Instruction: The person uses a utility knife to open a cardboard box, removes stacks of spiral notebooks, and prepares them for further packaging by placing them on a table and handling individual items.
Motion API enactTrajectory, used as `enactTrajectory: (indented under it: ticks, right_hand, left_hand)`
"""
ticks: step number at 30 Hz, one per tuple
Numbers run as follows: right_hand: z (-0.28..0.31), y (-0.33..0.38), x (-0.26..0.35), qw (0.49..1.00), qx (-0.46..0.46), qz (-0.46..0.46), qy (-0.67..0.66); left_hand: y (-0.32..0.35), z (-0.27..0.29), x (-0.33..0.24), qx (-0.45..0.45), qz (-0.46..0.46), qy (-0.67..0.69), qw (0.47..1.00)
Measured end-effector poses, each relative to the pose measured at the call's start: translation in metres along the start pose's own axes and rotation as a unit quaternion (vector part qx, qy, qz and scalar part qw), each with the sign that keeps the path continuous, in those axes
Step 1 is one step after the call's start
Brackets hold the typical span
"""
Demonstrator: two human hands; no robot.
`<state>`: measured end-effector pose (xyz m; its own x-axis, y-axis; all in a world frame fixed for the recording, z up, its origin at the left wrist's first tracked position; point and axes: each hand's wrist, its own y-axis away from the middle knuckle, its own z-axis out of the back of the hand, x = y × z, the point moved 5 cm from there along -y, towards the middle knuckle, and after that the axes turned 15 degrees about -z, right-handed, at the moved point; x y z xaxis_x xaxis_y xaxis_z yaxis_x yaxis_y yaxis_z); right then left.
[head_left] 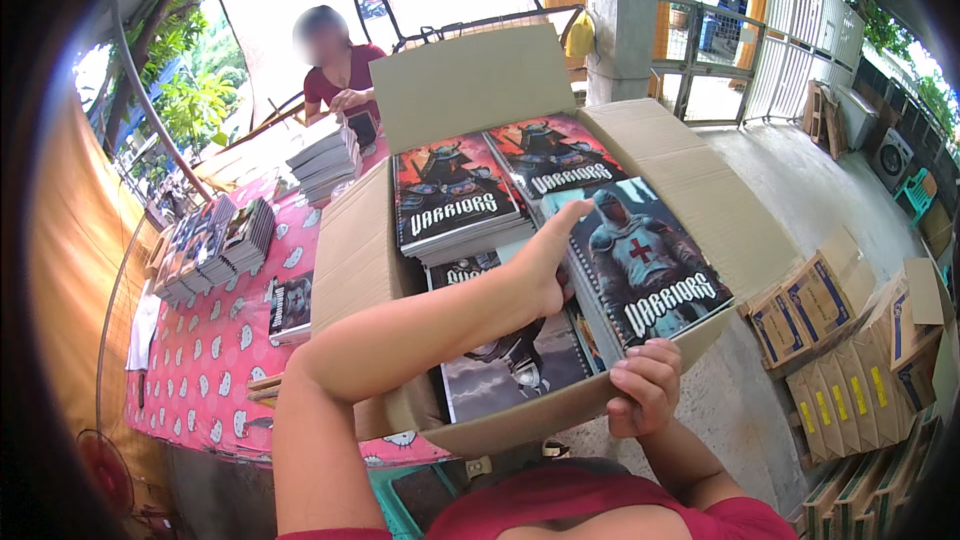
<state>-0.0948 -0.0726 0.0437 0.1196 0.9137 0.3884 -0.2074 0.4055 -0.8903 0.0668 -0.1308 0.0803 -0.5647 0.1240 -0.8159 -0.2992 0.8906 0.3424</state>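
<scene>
Nearest me, my right hand curls its fingers over the near edge of a spiral-bound notebook with an armoured knight on its glossy cover, gripping that edge where it overhangs the front wall of the open brown cardboard box. Just left of it, my left hand reaches into the box, fingers stretched flat and pressed against the notebook's spiral side, not closed around anything. Under my left forearm lies another notebook with a grey warrior cover. Beyond my fingertips, two stacks of red-and-black covered notebooks fill the far half of the box. Left of my elbow, the box sits on a table with a pink patterned cloth, which bears more notebook piles. Farthest off, past the raised box flap, a person in a dark red top stands over a tall stack.
</scene>
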Motion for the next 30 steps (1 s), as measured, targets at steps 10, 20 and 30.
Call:
enactTrajectory:
  ticks: [10,20,30]
  right_hand:
    - [0.009,0.001,0.0,0.999,-0.029,-0.026,-0.007]
    - [0.05,-0.135,0.076,0.963,0.093,0.058,0.245]
    - [-0.036,-0.244,0.163,0.927,-0.008,0.35,0.132]
  left_hand:
    - [-0.007,-0.021,0.01,0.136,-0.006,0.018,0.99]
    - [0.022,-0.014,-0.057,0.163,-0.405,-0.102,0.894]
    - [0.177,0.041,-0.222,0.074,-0.681,-0.667,0.291]
